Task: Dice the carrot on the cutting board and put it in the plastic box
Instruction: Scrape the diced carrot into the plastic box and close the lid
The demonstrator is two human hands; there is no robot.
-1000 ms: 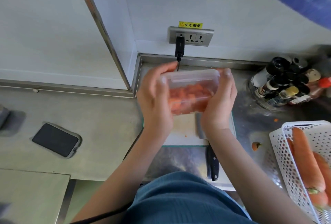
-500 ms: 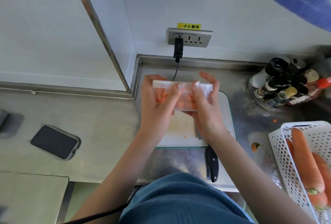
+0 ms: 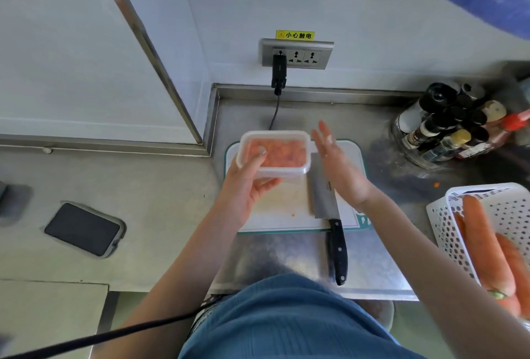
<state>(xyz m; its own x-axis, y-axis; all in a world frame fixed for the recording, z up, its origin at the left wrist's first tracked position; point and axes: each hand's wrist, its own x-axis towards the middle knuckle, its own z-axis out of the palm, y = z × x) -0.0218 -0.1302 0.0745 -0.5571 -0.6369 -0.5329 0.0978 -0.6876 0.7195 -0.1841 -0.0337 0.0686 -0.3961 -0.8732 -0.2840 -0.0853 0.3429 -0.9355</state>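
Observation:
The clear plastic box (image 3: pixel 275 169) sits level with its lid on, over the far left part of the white cutting board (image 3: pixel 286 209). Diced carrot (image 3: pixel 282 151) shows orange through the lid. My left hand (image 3: pixel 246 186) grips the box at its near left corner, thumb on the lid and fingers underneath. Just right of the box, my right hand (image 3: pixel 341 169) is off it with fingers straight and holds nothing. The knife (image 3: pixel 325 195) lies on the board, its black handle pointing towards me.
A white perforated basket (image 3: pixel 499 206) with whole carrots (image 3: pixel 484 247) stands at the right. Sauce bottles (image 3: pixel 450 129) cluster at the back right. A dark phone (image 3: pixel 83 228) lies on the left counter. A charger cable (image 3: pixel 274 112) hangs from the wall socket behind the box.
The box has gone from tilted and held in both hands to level with the lid up. My right hand has let go and moved right; my left hand still holds it.

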